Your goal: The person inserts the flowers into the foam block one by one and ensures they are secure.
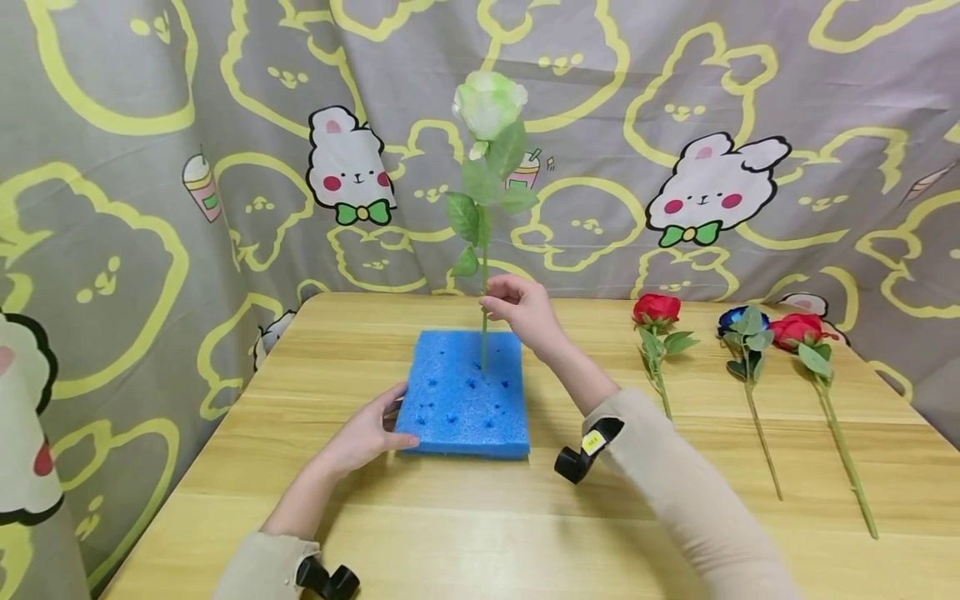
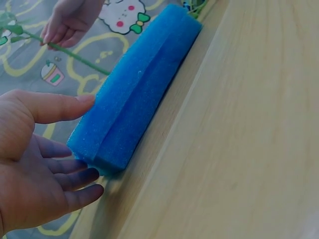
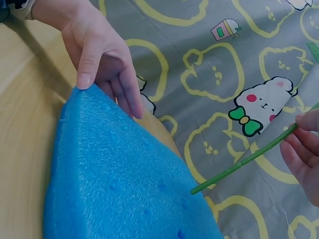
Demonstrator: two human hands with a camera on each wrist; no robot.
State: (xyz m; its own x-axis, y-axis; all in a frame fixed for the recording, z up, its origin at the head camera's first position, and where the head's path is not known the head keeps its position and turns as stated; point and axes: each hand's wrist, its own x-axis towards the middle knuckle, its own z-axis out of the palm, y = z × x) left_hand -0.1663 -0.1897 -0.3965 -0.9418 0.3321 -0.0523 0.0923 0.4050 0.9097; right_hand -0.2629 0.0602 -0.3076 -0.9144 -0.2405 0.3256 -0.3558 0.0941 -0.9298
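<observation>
My right hand (image 1: 525, 312) pinches the green stem of a white-green artificial rose (image 1: 490, 104) between thumb and fingers. The rose stands upright above a blue foam block (image 1: 461, 433) with several small holes in its top. In the right wrist view, the stem's lower end (image 3: 194, 191) is at the foam's surface near a hole; whether it has entered cannot be told. My left hand (image 1: 363, 433) rests at the block's near left corner, thumb on the top edge. Its loosely extended fingers (image 2: 75, 181) lie along the left side.
On the right of the wooden table (image 1: 465, 525) lie a red rose (image 1: 657, 311), a blue rose (image 1: 744, 321) and another red rose (image 1: 801, 332), stems towards the near side. A patterned curtain (image 1: 585, 250) hangs behind the table.
</observation>
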